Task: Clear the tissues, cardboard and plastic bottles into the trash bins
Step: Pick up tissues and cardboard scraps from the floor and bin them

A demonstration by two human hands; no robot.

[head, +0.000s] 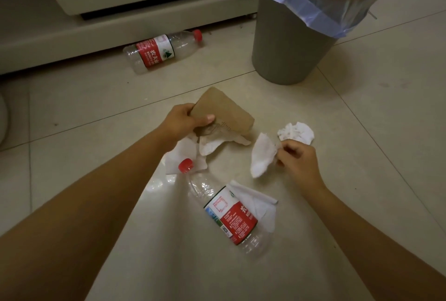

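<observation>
- Cardboard (223, 113) is gripped in the left hand (179, 123); a tissue (263, 155) is pinched in the right hand (298, 158).
- Bin (293, 42) stands at one o'clock from both hands, nearer the right hand.

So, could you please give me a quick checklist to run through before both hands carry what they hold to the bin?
1. Left hand grips the cardboard: ok.
2. Right hand pinches a tissue: ok, though the grip is only on its edge.
3. Trash bin upright, liner fitted: ok.
4. Room inside the bin: cannot tell.
5. Floor path to the bin free of litter: ok.
6. All tissue lifted: not ok; the crumpled tissue and others are on the floor.
</observation>
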